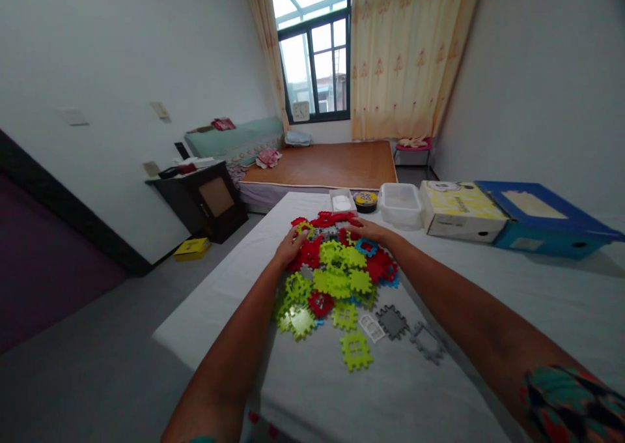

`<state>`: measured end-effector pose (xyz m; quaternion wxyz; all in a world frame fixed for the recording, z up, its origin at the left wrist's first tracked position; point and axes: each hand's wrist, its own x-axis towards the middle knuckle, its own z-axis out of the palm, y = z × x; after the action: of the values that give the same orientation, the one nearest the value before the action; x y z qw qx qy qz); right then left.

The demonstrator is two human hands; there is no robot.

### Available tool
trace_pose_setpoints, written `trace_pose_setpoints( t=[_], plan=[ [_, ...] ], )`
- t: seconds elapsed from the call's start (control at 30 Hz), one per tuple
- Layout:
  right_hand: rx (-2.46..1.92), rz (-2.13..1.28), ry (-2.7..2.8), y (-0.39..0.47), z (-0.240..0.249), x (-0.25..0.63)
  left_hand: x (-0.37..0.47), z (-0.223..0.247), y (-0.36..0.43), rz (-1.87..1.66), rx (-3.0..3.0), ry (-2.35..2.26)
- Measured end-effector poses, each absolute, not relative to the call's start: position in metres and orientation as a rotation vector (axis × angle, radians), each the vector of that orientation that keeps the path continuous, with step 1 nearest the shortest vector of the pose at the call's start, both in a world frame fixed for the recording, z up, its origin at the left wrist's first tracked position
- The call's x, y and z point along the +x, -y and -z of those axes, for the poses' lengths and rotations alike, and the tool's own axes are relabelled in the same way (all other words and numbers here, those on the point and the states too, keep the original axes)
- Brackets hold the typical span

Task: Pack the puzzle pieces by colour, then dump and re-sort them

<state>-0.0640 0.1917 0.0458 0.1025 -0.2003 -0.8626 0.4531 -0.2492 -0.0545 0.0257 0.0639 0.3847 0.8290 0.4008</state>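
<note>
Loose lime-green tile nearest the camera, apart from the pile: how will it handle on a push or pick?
The lime-green tile lies flat and alone on the grey cloth, so it should slide, not roll or tip. Its thin, cut-out shape suggests it is light and probably stiff plastic. The notched edges may catch the neighbouring grey tile if pushed that way.

A bench (488, 313) covered in a pale grey cloth carries a heap of interlocking plastic tiles (336, 267) in green, red, grey and blue. Beyond the heap stand a small white tray (342, 202), a round tin (365, 200) and a clear tub (400, 203). Right of the tub lie a yellow box (459, 212) and a blue box (541, 225).
</note>
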Motion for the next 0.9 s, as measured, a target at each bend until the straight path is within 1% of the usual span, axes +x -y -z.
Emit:
trace_pose_setpoints(
  t=[0.13,0.23,0.37,0.47,0.57,0.7,0.83,0.9],
  plan=[
    [-0.512,-1.416,2.613,-0.175,-0.049,-0.065,-0.232,-0.032,0.044,-1.472,1.221,-2.186],
    [-0.413,-1.529,2.531,-0.162,-0.054,-0.061,-0.218,-0.044,0.04,-1.618,1.16,-1.942],
    [-0.363,-1.787,2.357,-0.151,-0.063,-0.046,-0.196,-0.062,0.031,-1.545,1.255,-1.843],
    [-0.192,-1.828,2.283,-0.155,-0.07,-0.028,-0.18,-0.074,0.027,-1.421,1.447,-1.872],
    [-0.042,-1.881,2.278,-0.165,-0.076,-0.006,-0.167,-0.085,0.027,-1.381,1.574,-1.782],
    [-0.095,-1.94,2.258,-0.173,-0.083,0.029,-0.155,-0.094,0.045,-1.378,1.563,-1.564],
    [-0.138,-1.999,2.307,-0.17,-0.091,0.07,-0.158,-0.095,0.088,-1.343,1.602,-1.725],
    [-0.183,-1.964,2.353,-0.169,-0.09,0.091,-0.167,-0.09,0.114,-1.342,1.561,-1.839]
  ],
)
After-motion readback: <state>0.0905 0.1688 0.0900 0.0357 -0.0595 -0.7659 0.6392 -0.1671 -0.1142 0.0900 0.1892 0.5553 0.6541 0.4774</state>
